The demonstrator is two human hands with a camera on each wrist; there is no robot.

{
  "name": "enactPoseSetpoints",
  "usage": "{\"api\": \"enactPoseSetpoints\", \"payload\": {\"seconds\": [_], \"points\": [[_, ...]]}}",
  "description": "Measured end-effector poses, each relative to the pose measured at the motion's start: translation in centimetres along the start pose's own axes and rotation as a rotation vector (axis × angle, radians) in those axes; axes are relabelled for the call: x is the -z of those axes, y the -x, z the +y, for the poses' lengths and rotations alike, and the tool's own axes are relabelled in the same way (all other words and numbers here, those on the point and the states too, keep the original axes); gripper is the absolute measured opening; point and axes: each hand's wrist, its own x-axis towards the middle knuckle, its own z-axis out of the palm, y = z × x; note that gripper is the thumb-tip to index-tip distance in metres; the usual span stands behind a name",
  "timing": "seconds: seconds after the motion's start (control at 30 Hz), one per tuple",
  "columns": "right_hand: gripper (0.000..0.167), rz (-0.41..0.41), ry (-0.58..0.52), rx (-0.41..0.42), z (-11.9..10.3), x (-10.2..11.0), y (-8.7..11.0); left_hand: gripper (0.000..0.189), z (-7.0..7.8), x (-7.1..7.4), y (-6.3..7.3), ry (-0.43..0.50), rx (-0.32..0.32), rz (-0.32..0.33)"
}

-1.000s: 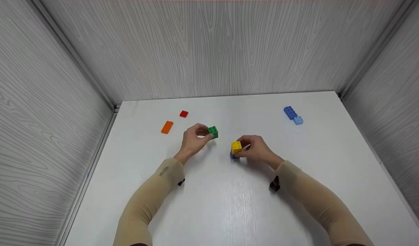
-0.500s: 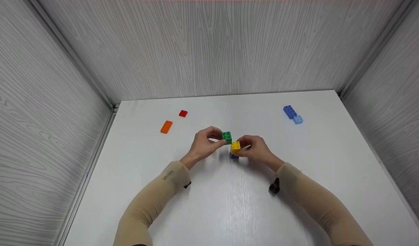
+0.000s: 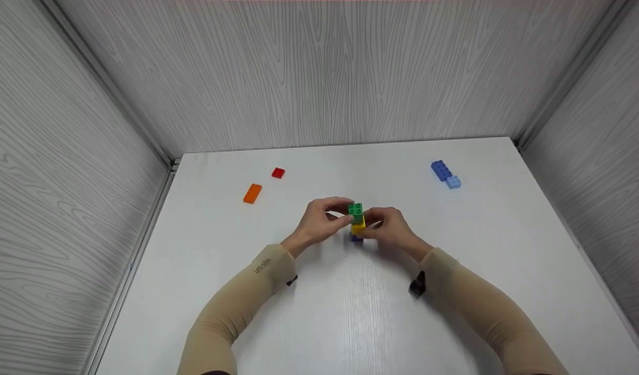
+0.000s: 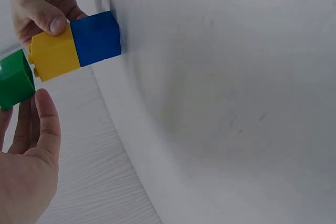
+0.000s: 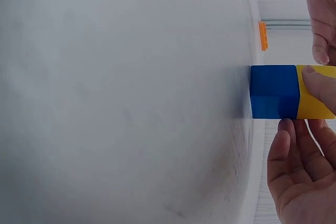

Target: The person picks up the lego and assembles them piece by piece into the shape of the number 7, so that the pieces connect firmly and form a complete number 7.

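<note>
My left hand (image 3: 323, 221) pinches a green brick (image 3: 355, 212) between thumb and fingers. In the left wrist view the green brick (image 4: 14, 80) sits just above the studs of a yellow brick (image 4: 55, 53), slightly tilted, with a narrow gap between them. The yellow brick is stacked on a dark blue brick (image 4: 96, 38), which stands on the table. My right hand (image 3: 392, 227) pinches the yellow brick from the right side; its thumb shows across the yellow face in the right wrist view, above the blue brick (image 5: 274, 92).
On the white table (image 3: 309, 312) an orange flat brick (image 3: 252, 193) and a small red brick (image 3: 278, 172) lie at the back left. A longer blue brick (image 3: 441, 170) and a light blue brick (image 3: 453, 182) lie together at the back right. Grey wood-grain walls (image 3: 319, 73) border the table.
My left hand has carried the green brick rightward, from apart on the left to right over the yellow brick. The right hand has stayed at the stack.
</note>
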Motion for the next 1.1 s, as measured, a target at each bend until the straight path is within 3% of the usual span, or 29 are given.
{"api": "enactPoseSetpoints", "payload": {"seconds": [0.23,0.73,0.9,1.1], "points": [[0.032,0.011,0.008,0.004,-0.1,-0.1,0.0,0.038,0.0,-0.3,-0.1,-0.036,-0.009,-0.026],[0.030,0.014,0.052,0.009,-0.1,-0.2,-0.1,0.034,0.1,-1.3,-0.2,-0.139,-0.050,-0.014],[0.030,0.004,0.045,0.005,0.0,-0.3,-0.2,0.034,-0.3,-1.1,0.1,-0.128,-0.049,-0.002],[0.031,-0.003,0.040,0.055,0.2,0.1,-0.2,0.032,-0.5,-1.3,0.2,-0.219,-0.116,-0.018]]}}
